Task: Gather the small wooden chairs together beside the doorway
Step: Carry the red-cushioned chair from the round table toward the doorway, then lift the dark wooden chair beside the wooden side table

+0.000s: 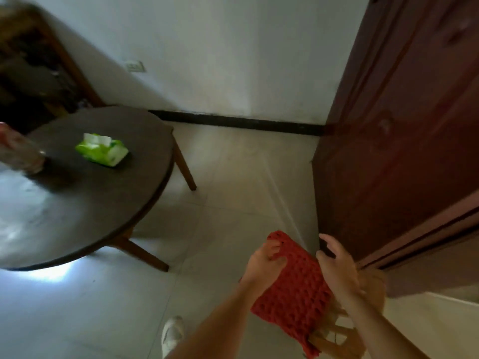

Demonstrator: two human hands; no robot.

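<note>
A small wooden chair (334,338) with a red crocheted seat cover (295,294) is held tilted above the tiled floor at the lower right, just in front of the dark red door (394,151). My left hand (264,263) grips the cover's left edge. At the chair's right side, my right hand (337,265) holds on with its fingers curled over the top corner. The chair's pale wooden legs show below the cover, partly hidden by my right forearm. No other chair is in view.
A round dark table (90,203) with wooden legs stands at the left, bearing a green tissue pack (102,149) and a blurred clear bottle (18,151). A white wall with a black skirting runs along the back. My white shoe (172,332) is on the pale floor tiles.
</note>
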